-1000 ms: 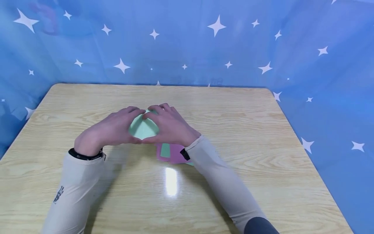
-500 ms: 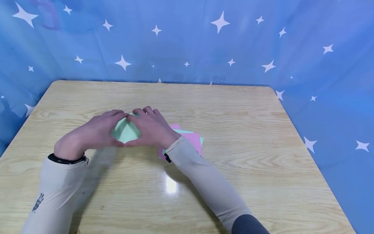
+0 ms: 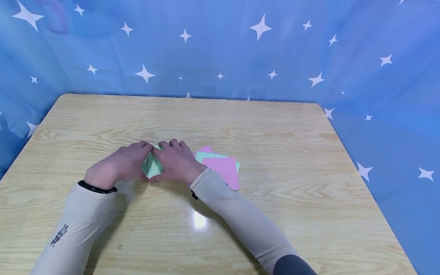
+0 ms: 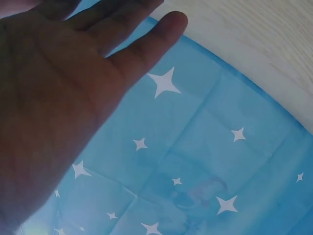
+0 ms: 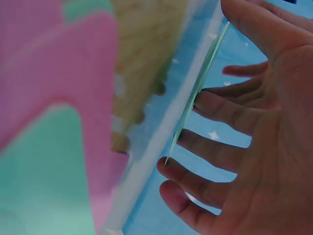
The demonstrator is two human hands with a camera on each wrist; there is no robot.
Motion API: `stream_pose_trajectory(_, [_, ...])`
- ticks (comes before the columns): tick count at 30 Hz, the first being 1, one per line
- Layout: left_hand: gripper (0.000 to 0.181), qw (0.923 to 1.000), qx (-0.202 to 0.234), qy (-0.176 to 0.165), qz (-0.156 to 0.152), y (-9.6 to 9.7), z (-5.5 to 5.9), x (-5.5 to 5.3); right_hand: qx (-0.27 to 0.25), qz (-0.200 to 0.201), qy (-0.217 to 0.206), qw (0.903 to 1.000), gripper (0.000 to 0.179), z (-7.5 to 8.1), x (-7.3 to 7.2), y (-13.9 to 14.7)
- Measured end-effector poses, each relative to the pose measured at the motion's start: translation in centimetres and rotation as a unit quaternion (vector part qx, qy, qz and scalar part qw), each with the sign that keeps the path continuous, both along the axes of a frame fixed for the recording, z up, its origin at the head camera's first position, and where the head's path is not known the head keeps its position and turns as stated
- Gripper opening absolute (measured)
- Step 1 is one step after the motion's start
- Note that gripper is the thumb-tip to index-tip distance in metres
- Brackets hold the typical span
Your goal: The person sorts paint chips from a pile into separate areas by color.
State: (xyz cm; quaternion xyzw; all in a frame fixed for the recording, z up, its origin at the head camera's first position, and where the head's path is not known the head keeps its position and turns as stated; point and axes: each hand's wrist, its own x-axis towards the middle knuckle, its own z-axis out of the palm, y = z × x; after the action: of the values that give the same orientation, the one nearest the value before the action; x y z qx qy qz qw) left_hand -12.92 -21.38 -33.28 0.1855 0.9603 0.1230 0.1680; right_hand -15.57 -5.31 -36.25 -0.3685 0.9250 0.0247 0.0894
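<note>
A thin light-green sheet of paper (image 3: 153,168) is held up between both hands, a little above the table. My left hand (image 3: 122,164) grips its left side, thumb at the bottom and fingers at the top. On the opposite side my right hand (image 3: 177,163) holds it the same way. The right wrist view shows the green sheet (image 5: 198,83) almost edge-on, against the fingertips and thumb of the right hand (image 5: 254,132). In the left wrist view the left hand (image 4: 63,73) appears, but the sheet is hidden there.
Right of the hands, a loose overlapping pile lies on the wooden table (image 3: 292,172): a pink sheet (image 3: 223,170) on top, a green sheet (image 3: 210,155) and more pink below. My right forearm partly covers it. A blue star-patterned curtain (image 3: 220,46) surrounds the table's back and sides.
Both hands have carried the green sheet left and away from the pile, then slightly lower and back a little rightward. More of the pile now shows beside the right forearm.
</note>
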Motion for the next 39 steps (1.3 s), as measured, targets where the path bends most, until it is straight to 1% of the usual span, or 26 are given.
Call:
stream_pose_trajectory(1, [0.082, 1.0000, -0.006, -0.004, 0.000, 0.08, -0.15, -0.04, 0.003, 0.000, -0.002, 1.0000, 0.088, -0.15, 0.06, -0.06])
stream_pose_trajectory(6, [0.083, 0.9996, -0.024, -0.009, 0.007, 0.46, -0.71, -0.10, 0.018, -0.002, -0.008, 0.9998, 0.090, -0.62, 0.34, -0.25])
stream_pose_trajectory(8, [0.081, 0.9996, -0.027, -0.007, 0.009, 0.54, -0.78, -0.11, 0.023, -0.003, -0.009, 0.9997, 0.089, -0.72, 0.37, -0.30])
stream_pose_trajectory(17, [0.082, 0.9994, -0.034, -0.006, 0.005, 0.65, -0.97, 0.00, 0.038, -0.015, -0.031, 0.9987, 0.088, -0.71, 0.45, -0.64])
stream_pose_trajectory(21, [0.081, 0.9995, -0.032, 0.000, -0.001, 0.60, -0.92, -0.02, 0.038, -0.017, -0.033, 0.9986, 0.087, -0.70, 0.49, -0.60])
stream_pose_trajectory(32, [0.082, 0.9996, -0.030, 0.002, 0.001, 0.66, -0.90, -0.03, 0.031, -0.014, -0.037, 0.9988, 0.086, -0.72, 0.51, -0.49])
stream_pose_trajectory(36, [0.085, 0.9992, -0.038, 0.001, 0.012, 0.65, -0.74, 0.04, 0.034, -0.010, -0.032, 0.9989, 0.088, -0.55, 0.41, -0.40])
stream_pose_trajectory(39, [0.086, 0.9985, -0.047, 0.010, 0.027, 0.69, -0.16, 0.25, 0.025, -0.017, -0.031, 0.9991, 0.089, 0.02, 0.23, -0.15])
